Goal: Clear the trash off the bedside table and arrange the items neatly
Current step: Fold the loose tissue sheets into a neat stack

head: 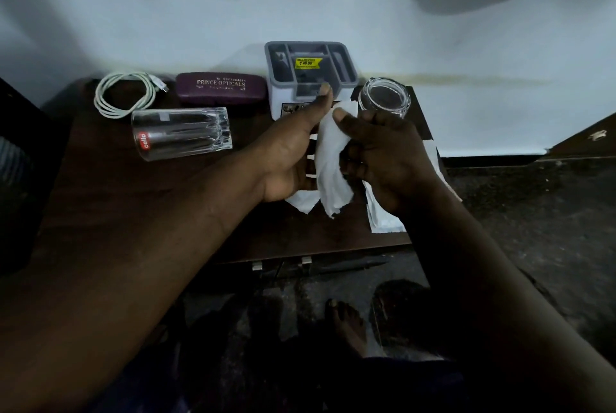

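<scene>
Over the right half of the dark wooden bedside table (pixel 143 206), both hands hold one white tissue (pixel 330 159). My left hand (pixel 286 152) grips its left side, thumb raised toward the organizer. My right hand (pixel 380 152) pinches its upper right part with thumb and fingers. More white paper (pixel 383 216) lies flat on the table under my right wrist. A clear drinking glass (pixel 181 132) with a red label lies on its side at the left.
A coiled white cable (pixel 125 92) and a purple spectacle case (pixel 221 87) sit along the back edge. A grey-and-white organizer box (pixel 311 79) stands behind my hands, with a small clear glass jar (pixel 383 97) to its right. The wall is close behind; my bare foot (pixel 350 326) is on the floor.
</scene>
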`<state>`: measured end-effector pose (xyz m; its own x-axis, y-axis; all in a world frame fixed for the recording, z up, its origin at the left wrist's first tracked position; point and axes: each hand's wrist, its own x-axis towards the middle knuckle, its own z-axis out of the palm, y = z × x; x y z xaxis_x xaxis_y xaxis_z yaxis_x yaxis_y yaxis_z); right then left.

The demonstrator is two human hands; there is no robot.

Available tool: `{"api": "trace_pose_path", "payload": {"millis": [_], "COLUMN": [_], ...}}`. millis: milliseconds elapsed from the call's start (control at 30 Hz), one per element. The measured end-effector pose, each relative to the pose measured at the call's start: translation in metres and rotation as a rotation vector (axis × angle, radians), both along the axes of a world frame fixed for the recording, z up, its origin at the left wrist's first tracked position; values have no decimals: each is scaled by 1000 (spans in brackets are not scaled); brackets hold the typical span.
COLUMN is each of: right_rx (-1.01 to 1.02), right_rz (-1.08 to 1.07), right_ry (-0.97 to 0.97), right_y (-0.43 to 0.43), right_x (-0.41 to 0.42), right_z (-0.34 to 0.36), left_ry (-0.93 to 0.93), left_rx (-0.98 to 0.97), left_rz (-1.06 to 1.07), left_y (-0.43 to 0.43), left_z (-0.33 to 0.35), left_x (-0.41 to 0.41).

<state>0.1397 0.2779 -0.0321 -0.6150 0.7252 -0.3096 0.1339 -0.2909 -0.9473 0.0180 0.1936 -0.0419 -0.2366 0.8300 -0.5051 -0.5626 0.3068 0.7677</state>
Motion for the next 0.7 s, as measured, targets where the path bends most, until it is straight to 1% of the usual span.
{"api": "trace_pose_path", "payload": {"millis": [100,267,467,700], "right_rx": [31,86,141,239], "right_rz": [95,136,175,334], "right_ry": [-9,-96,-155,-154], "right_y": [-2,-4,-5,-11], "right_x": [1,-1,-2,-2], "right_z": [-1,-2,-3,3], "left_ry": [-103,-171,-118,-112], "left_rx": [31,42,18,-17], "left_rz": [-12,-79,-30,16], "left_y": [-1,0,-1,0], "left_z": [1,-1,0,2], "left_x": [-3,-5,-5,-12]}}
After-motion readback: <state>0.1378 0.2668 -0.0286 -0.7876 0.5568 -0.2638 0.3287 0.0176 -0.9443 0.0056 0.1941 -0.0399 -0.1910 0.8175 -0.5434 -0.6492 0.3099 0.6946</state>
